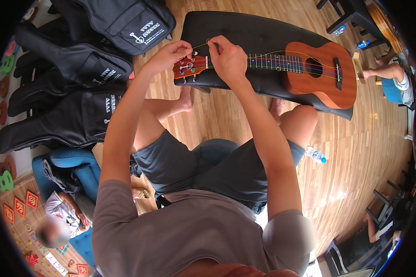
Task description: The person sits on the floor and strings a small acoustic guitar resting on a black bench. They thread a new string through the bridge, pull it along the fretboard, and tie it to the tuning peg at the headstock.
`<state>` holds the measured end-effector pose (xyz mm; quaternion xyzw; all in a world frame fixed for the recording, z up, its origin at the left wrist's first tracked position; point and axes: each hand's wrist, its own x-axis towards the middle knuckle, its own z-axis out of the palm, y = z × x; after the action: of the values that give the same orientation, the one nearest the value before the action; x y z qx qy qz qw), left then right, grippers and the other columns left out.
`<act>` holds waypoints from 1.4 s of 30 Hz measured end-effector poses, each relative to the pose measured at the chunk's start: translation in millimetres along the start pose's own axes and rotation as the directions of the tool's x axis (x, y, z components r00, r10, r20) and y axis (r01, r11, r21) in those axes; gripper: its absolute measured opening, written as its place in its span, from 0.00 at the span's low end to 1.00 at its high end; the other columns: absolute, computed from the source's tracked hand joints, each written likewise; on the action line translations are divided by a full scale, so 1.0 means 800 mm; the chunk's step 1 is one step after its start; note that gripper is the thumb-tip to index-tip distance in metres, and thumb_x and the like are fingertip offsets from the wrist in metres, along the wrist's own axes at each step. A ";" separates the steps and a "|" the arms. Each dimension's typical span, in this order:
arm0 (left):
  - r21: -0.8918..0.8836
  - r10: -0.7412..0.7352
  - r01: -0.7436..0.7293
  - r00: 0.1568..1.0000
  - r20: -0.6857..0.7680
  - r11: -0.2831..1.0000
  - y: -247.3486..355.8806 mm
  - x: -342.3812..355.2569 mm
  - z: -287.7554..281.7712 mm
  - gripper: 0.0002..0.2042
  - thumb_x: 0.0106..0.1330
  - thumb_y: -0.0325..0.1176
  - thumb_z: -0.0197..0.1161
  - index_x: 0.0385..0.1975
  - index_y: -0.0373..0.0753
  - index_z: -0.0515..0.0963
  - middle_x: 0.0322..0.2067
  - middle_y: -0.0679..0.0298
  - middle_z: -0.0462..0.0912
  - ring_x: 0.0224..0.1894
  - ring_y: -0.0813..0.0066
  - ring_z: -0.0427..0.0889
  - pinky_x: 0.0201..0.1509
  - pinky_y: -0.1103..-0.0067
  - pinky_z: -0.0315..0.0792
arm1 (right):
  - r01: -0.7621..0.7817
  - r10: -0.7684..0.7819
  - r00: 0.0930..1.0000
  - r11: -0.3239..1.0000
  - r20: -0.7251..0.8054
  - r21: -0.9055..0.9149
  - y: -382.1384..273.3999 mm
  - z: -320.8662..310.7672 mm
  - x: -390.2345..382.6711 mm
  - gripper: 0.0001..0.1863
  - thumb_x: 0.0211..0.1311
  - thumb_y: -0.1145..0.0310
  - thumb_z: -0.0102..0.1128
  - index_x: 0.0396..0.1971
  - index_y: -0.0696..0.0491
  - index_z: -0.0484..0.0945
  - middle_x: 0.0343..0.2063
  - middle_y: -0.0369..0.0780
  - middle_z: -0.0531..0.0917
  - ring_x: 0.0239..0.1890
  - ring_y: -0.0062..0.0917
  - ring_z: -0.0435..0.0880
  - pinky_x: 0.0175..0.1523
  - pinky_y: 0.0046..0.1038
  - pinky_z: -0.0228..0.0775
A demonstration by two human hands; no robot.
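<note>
A brown ukulele (328,94) lies face up on a black padded bench (245,30), with its headstock toward the left and its body to the right. Over the headstock, my left hand (173,54) is closed, thumb and fingers pinching a thin yellow string (199,46). My right hand (229,57) is above the top of the neck, its fingertips pinched on the same string where it bends in a small loop. From there the string runs loosely above the fretboard toward the body. Several other strings lie along the neck, and tuning pegs (192,70) show below my left hand.
Black instrument bags (67,115) are stacked to the left. A water bottle (315,155) lies on the wooden floor by my right knee. A person (67,207) sits at the lower left. Another person's leg (386,72) and more bottles (363,45) are at the right.
</note>
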<state>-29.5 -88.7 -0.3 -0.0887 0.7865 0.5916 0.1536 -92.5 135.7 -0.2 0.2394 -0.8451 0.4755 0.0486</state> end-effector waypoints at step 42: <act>0.560 0.519 -0.235 0.741 -0.426 0.794 0.029 -0.079 0.130 0.06 0.72 0.24 0.56 0.44 0.32 0.76 0.37 0.53 0.85 0.40 0.63 0.88 0.42 0.74 0.80 | 0.301 -0.306 0.914 0.952 0.266 0.060 0.028 -0.020 -0.002 0.08 0.54 0.59 0.68 0.32 0.44 0.89 0.30 0.36 0.86 0.34 0.33 0.84 0.51 0.34 0.70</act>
<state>36.4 15.1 16.5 -0.0512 0.9157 0.3480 -0.1941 -103.1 159.5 -9.4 0.4312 -0.7921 0.4321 0.0031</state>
